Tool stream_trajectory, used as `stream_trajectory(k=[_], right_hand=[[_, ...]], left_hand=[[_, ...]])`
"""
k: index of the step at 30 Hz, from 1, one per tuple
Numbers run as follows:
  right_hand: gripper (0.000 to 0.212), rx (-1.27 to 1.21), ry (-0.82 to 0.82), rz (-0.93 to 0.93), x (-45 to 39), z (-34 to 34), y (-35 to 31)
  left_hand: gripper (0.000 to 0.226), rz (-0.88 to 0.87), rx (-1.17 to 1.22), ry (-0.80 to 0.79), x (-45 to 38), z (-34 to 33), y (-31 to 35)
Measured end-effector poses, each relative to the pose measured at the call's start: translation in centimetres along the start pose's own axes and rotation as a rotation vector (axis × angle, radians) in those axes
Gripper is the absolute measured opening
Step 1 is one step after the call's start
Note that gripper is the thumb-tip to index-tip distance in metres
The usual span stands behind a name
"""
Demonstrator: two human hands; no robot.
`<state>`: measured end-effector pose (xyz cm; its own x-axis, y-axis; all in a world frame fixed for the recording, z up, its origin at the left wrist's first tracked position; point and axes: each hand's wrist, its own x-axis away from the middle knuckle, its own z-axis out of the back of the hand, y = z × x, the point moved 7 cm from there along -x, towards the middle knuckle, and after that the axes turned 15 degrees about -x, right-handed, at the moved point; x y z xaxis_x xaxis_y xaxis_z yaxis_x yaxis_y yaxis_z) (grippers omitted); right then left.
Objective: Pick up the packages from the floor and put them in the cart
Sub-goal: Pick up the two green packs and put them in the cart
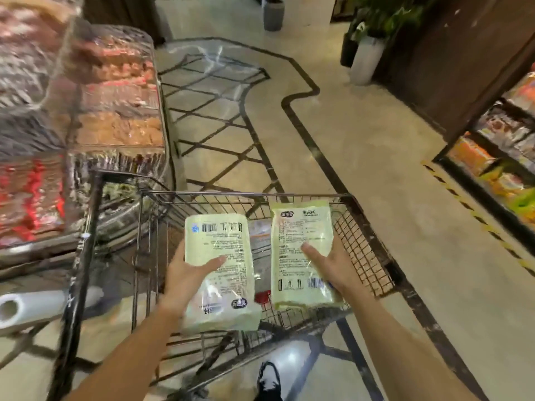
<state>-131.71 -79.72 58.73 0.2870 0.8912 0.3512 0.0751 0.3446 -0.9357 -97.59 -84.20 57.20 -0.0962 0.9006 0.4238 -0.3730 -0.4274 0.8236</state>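
I hold two pale green flat packages over a wire shopping cart [362, 244]. My left hand [188, 273] grips the left package [220, 256] from its left side, thumb across its printed back. My right hand [327, 264] grips the right package [301, 250] from its right side, thumb on the label. Both packages hover above the cart's basket, backs facing me. Between them, down in the basket, another package [260, 256] with red and grey print shows partly.
A plastic-covered display of packed goods [86, 111] stands close on the left, with a roll of bags [26, 306] below it. Shelves of snacks [503, 157] line the right. Potted plants [367, 53] stand ahead. My shoe [269, 380] shows under the cart.
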Motion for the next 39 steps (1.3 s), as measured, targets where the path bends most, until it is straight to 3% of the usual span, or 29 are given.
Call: stream_trajectory(k=[4,7,15,18,21,28,31,34,39], right_hand=[[0.042,0.053,-0.062,-0.066,-2.0,-0.9,5.1],[0.041,0.092,-0.129,-0.12,-2.9,-1.9,8.7],[0.057,0.139,-0.197,-0.19,-4.6,-3.1,16.0],[0.073,0.102,-0.159,-0.211,-5.0,-3.1,17.9],[0.072,0.157,-0.144,-0.217,-5.4,-3.1,18.9],[0.099,0.337,-0.207,-0.372,-6.6,-3.1,19.2],[0.105,0.349,-0.176,-0.34,-7.4,-3.4,17.2],[0.117,0.645,-0.198,-0.244,-7.8,-4.5,14.7],[0.1,0.934,-0.225,0.081,-7.2,-8.4,7.8]], left_hand=[[0.095,0.093,-0.024,0.07,-0.3,-2.6,-4.5],[0.088,0.128,-0.067,0.05,-0.8,-4.6,-7.3],[0.087,0.164,-0.2,0.019,-1.1,-7.3,-13.6],[0.09,0.12,-0.332,0.117,-1.4,-8.2,-13.7],[0.101,0.144,-0.435,0.172,-1.3,-8.9,-13.8],[0.109,0.254,-0.537,0.127,-0.1,-9.6,-12.6],[0.108,0.231,-0.612,0.168,0.6,-9.1,-10.9],[0.114,0.229,-0.715,0.163,1.5,-7.9,-8.6],[0.086,-0.029,-1.238,0.147,2.4,-4.5,-3.0]])
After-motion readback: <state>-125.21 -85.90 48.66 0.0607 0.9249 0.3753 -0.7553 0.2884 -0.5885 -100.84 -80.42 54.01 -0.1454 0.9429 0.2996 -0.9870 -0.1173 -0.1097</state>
